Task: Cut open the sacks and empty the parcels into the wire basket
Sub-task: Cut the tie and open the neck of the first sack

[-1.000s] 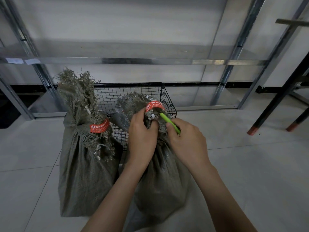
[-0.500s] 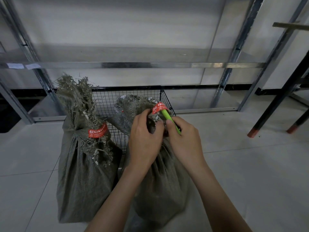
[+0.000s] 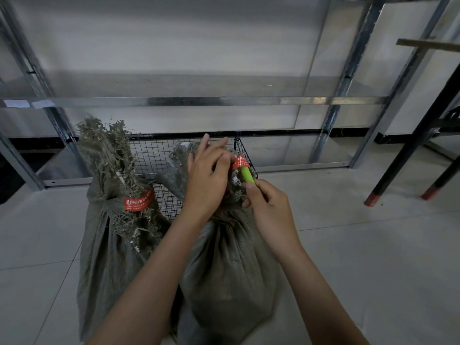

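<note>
Pale floor tiles (image 3: pixel 348 245) run back to a white wall, and on them stands the wire basket (image 3: pixel 159 155), a black mesh box.

Leaning against the basket's front right corner is the first sack (image 3: pixel 229 270), grey-green woven plastic, upright, its frayed mouth gathered into a neck. A red band (image 3: pixel 240 162) is wound round that neck, level with the basket's rim. The hands are close together at the neck, on either side of the band. The left hand (image 3: pixel 206 178) grips the bunched neck, its thumb just beside the band and its fingers reaching up over the frayed top. The right hand (image 3: pixel 268 205) pinches a green cutter (image 3: pixel 247 175) between thumb and curled fingers; the cutter's far end meets the lower edge of the band, and the blade itself cannot be made out.

At the basket's front left corner stands the second sack (image 3: pixel 109 257), also upright and touching the first, tied shut with its own red tape (image 3: pixel 139 200) below a tall ragged tuft.

Behind the basket rises a bare metal rack (image 3: pixel 199 101) of galvanised rails. Well to the basket's right, black legs (image 3: pixel 403 155) with red feet slant down to the floor.
</note>
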